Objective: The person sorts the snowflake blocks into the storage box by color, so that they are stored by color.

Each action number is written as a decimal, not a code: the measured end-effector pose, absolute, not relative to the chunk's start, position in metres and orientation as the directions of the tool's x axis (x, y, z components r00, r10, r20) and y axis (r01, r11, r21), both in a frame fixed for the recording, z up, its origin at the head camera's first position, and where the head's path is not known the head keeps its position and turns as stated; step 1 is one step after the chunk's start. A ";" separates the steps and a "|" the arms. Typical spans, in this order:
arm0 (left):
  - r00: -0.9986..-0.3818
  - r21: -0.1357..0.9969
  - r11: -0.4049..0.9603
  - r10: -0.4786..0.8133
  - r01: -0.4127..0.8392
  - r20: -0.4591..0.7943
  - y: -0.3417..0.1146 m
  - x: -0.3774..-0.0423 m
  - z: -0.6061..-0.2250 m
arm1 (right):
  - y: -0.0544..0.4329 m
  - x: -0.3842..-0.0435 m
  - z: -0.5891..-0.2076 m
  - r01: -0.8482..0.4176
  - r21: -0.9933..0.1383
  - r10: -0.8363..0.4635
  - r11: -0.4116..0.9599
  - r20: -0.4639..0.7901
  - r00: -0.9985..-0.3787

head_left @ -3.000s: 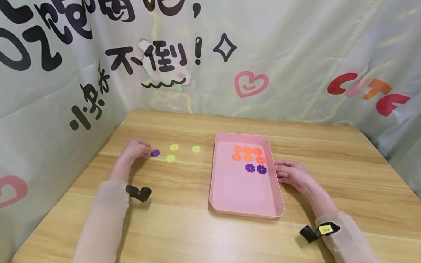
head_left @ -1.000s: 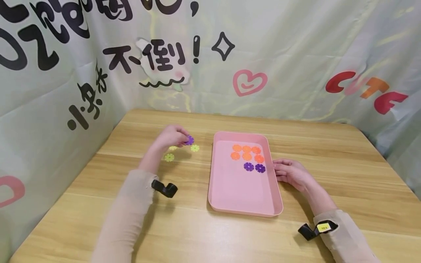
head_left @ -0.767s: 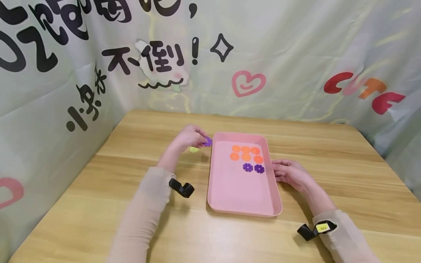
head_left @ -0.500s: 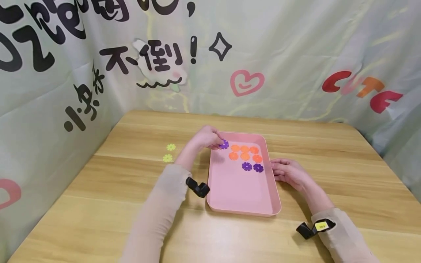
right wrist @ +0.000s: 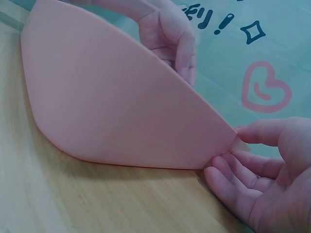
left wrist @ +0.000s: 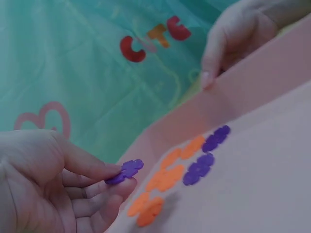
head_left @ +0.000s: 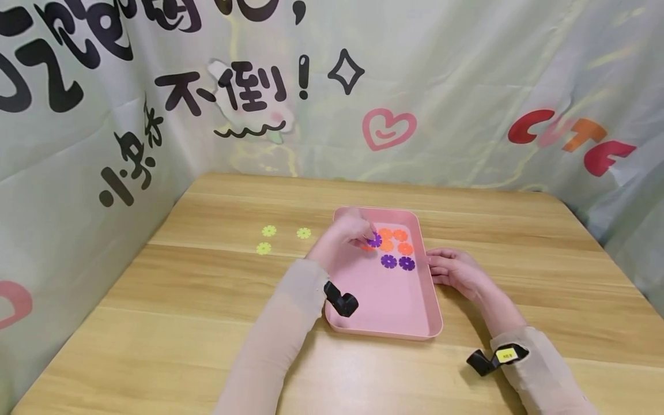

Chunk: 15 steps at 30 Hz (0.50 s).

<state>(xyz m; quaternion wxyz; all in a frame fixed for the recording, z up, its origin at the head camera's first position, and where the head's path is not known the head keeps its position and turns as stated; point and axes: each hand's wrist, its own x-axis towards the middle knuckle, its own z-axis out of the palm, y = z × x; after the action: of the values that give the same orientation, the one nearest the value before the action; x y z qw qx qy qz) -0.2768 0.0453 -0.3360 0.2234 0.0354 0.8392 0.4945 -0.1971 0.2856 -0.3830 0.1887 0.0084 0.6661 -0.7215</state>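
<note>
In the head view my left hand (head_left: 353, 226) is over the upper left part of a pink tray (head_left: 385, 332). It pinches a purple flower-shaped plastic disc (head_left: 374, 240) between thumb and fingers; the left wrist view shows this purple disc (left wrist: 129, 170) just above the tray floor. Several orange flower discs (head_left: 400, 235) lie in rows inside, some partly covered by the left hand. Below them two purple discs (head_left: 397, 263) sit side by side. My right hand (head_left: 457, 271) holds the tray's right wall, thumb at the rim and fingers against the outside, as the right wrist view shows.
Three yellow-green flower discs (head_left: 269, 231) lie on the wooden table (head_left: 155, 288) left of the tray. A printed cloth (head_left: 456, 86) hangs behind the table and along its left side. A black wrist camera (head_left: 341, 300) on the left sleeve overhangs the tray.
My left hand picked up the purple disc from the table's left side and carried it rightward over the yellow-green discs into the tray area. My right hand has stayed at the tray wall.
</note>
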 end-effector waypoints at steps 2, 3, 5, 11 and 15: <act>-0.896 0.828 0.538 0.274 -0.159 -0.350 0.047 -0.278 -0.340 | 0.285 -0.197 -0.383 0.285 -0.958 -0.263 -0.045 -0.264 -0.928; -0.895 0.822 0.547 0.271 -0.161 -0.355 0.047 -0.278 -0.342 | 0.285 -0.197 -0.382 0.285 -0.957 -0.264 -0.046 -0.264 -0.928; -0.898 0.806 0.569 0.253 -0.164 -0.361 0.048 -0.278 -0.345 | 0.286 -0.197 -0.382 0.283 -0.958 -0.265 -0.044 -0.262 -0.928; -0.875 0.776 0.581 0.212 -0.245 -0.435 0.048 -0.276 -0.352 | 0.286 -0.197 -0.382 0.279 -0.959 -0.264 -0.045 -0.258 -0.929; -0.866 0.749 0.606 0.188 -0.269 -0.464 0.049 -0.276 -0.355 | 0.285 -0.197 -0.383 0.282 -0.958 -0.265 -0.044 -0.261 -0.928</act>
<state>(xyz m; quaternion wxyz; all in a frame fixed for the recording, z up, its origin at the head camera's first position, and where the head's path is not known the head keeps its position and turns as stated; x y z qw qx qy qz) -0.2760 0.0485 -0.3550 0.2579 -0.0238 0.8581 0.4434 -0.1969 0.2849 -0.3830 0.1895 0.0063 0.6650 -0.7224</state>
